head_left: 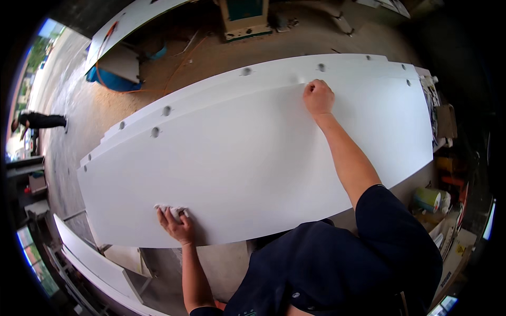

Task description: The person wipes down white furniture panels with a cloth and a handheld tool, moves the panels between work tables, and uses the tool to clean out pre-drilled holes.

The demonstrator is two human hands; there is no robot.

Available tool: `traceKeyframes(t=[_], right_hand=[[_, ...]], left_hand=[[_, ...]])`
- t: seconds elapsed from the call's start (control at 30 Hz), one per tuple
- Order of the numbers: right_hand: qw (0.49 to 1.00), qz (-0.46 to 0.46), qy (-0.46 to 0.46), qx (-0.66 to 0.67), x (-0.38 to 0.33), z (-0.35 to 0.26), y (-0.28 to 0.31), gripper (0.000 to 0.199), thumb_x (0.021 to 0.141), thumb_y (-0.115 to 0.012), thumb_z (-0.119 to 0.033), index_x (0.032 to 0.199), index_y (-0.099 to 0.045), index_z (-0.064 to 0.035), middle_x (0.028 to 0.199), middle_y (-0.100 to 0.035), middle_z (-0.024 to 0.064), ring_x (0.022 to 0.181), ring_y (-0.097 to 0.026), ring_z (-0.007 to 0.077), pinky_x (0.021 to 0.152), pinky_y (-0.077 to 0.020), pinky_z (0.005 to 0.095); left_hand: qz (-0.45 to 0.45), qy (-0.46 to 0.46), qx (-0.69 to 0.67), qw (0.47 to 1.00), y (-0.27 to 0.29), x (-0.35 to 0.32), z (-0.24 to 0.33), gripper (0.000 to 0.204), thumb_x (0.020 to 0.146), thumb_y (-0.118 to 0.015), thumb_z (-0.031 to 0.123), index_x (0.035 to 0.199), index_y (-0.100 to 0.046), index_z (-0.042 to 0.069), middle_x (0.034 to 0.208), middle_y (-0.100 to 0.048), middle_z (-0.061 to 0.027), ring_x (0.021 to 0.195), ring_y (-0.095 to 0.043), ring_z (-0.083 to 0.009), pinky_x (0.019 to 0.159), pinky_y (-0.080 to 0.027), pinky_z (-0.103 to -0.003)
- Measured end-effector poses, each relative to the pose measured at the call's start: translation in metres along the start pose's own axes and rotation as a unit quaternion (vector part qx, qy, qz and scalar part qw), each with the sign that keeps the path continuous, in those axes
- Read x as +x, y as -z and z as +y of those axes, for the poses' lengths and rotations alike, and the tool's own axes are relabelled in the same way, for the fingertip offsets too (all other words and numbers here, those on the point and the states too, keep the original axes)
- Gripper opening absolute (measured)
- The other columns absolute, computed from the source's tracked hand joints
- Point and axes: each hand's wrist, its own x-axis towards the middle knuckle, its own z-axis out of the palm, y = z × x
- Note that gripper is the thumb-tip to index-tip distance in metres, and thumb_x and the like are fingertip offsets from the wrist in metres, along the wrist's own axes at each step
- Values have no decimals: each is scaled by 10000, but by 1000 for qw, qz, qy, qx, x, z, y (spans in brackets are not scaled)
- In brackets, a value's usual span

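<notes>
A large white panel [237,158] lies flat across the space before me, on top of other white panels [279,68] whose far edges stick out beyond it. Dark round holes or marks run along these edges. Near the front left edge, my left hand [176,226] presses a crumpled white cloth [174,208] onto the top panel, fingers over it. At the panel's far edge, right of middle, my right hand [319,98] is closed in a fist just over the surface. Whatever it may hold is hidden by the fingers.
Behind the stack stands a machine base [245,21]. A white board [126,31] with an orange hose and a blue tub [113,79] are at far left. Another person [42,121] stands further left. Long white boards [100,263] lean at lower left; a green can [427,200] sits at right.
</notes>
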Motion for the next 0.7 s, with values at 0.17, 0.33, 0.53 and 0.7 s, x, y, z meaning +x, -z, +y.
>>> traceKeyframes(t=[0.17,0.33,0.53,0.7], right_hand=[[998,-24,29,51,-36,-93,-27,107,796,-550,-121,735,-629,-83,815,-643,81,708,-628,295,624,-514,401],[995,-32,68,66,-85,-217,-66,87,773,-580,-130,706,-604,-79,788,-631,113,707,-637,310,626,-524,412],[991,-85,64,81,-135,-360,-124,96,766,-591,-142,699,-618,-78,799,-649,131,734,-630,340,665,-518,443],[997,-29,-56,37,-109,-307,-108,119,763,-581,-162,707,-642,-77,759,-655,148,725,-635,360,610,-502,457]], left_hand=[[-33,-33,-68,997,8,9,-9,461,701,-614,158,1124,-583,-22,1390,-407,-256,1286,-397,-435,1066,-332,-497],[-52,-99,-86,990,25,39,-75,427,720,-627,171,1104,-593,-12,1383,-426,-254,1297,-393,-431,1070,-326,-508],[-37,-47,-77,995,54,73,-248,463,703,-574,126,1142,-581,-20,1414,-398,-247,1304,-390,-422,1077,-338,-476],[6,-3,-16,1000,75,92,-362,406,802,-570,121,1178,-564,-32,1399,-409,-237,1301,-395,-400,1071,-337,-465]])
